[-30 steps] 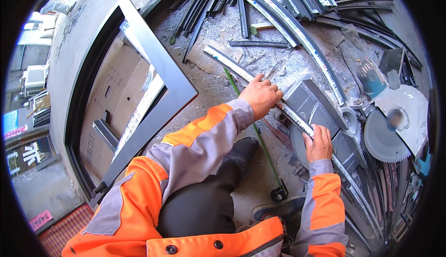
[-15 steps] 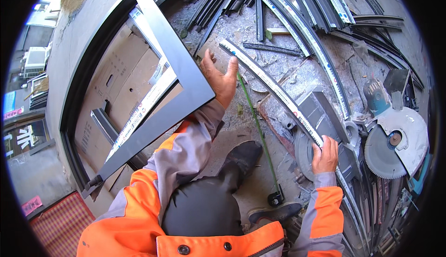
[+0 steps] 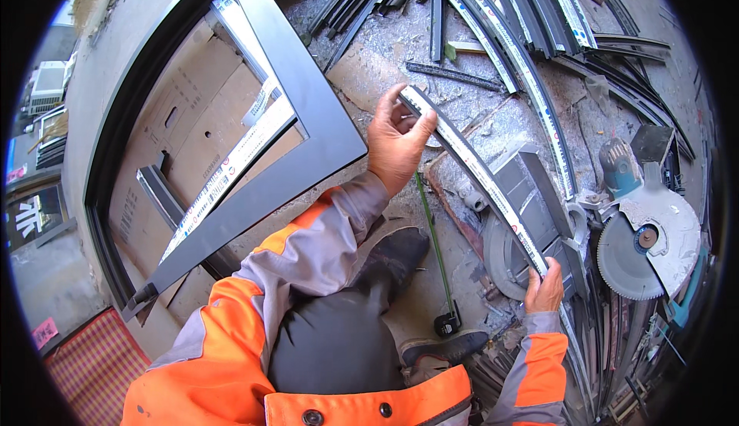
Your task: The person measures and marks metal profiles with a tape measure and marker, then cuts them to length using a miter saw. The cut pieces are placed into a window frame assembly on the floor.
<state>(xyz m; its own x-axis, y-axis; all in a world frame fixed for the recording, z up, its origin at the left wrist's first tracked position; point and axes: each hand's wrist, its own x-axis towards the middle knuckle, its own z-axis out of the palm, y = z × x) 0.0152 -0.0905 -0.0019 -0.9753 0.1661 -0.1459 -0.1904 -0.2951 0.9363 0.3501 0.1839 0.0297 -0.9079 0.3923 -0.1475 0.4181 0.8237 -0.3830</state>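
Observation:
A long, narrow metal profile strip, dark with white printed film along it, slants across the space in front of me. Its far end is pinched between the thumb and fingers of my left hand. My right hand grips the same strip at its near end, beside the grey saw base. Left of my left hand, close to the wrist, juts the corner of a large dark grey metal frame. Below the strip, a tape measure lies on the floor with its green tape pulled out.
A miter saw with a bare toothed blade stands at the right. Several dark profiles lie at the back, and more at the lower right. Cardboard shows inside the frame. My shoes are beside the tape measure.
My left hand was spread beside the strip's far end; it has moved right and closed on that end. My right hand has kept its hold. The whole view has shifted slightly.

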